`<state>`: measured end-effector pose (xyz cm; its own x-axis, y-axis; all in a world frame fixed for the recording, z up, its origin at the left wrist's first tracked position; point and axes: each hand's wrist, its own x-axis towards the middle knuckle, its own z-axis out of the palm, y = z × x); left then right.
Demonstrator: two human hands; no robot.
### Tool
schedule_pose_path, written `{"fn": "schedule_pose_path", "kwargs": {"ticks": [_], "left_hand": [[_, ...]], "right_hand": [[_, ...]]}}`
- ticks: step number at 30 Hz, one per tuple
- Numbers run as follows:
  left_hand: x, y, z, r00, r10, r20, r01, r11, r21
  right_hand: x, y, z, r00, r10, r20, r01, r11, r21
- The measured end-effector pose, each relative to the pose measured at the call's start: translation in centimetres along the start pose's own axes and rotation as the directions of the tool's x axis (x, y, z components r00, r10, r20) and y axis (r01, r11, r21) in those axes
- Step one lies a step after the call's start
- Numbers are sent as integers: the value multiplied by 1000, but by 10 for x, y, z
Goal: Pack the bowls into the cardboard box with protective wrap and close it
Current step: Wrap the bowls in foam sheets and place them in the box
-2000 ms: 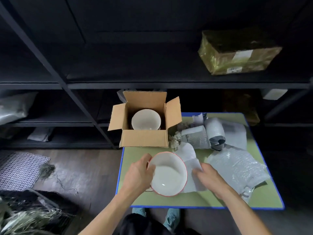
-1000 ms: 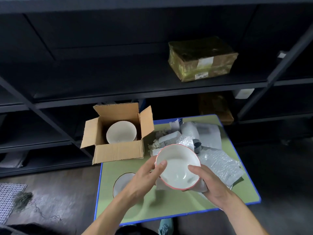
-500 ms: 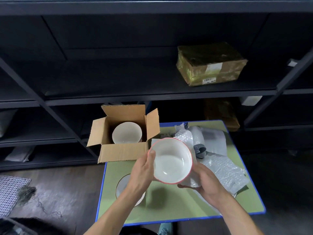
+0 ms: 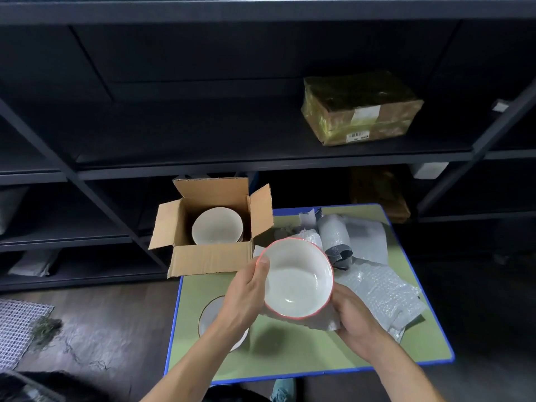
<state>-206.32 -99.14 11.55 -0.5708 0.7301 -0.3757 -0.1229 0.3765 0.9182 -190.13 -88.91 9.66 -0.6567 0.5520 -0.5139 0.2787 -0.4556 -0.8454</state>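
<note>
Bowl [image 4: 298,280] gripped by fingers [image 4: 262,265] of left hand [image 4: 246,297] and right hand [image 4: 353,317], box [image 4: 208,259] behind, bubble wrap [image 4: 383,288] beside, dish [image 4: 210,314] beneath.

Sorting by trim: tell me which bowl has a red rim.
The held bowl, between left hand and right hand; the boxed bowl and the tabletop bowl show no red rim.
</note>
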Motion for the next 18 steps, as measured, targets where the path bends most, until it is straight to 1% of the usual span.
{"fn": "schedule_pose_path", "kwargs": {"ticks": [5,7,13,18], "left_hand": [[-4,4,-7,997,72,8,-72,995,69],[-5,6,-13,995,96,1,-96,991,91],[-5,12,-42,986,166,-32,-164,984,63],[5,8,-77,979,191,-66,-185,979,89]], "right_hand": [[-1,-13,1,998,17,-55,-16,999,29],[0,-19,3,998,-2,-59,-1,999,-47],[10,-50,29,994,-102,30,107,964,-244],[33,-65,64,988,-157,0,145,916,-374]]}}
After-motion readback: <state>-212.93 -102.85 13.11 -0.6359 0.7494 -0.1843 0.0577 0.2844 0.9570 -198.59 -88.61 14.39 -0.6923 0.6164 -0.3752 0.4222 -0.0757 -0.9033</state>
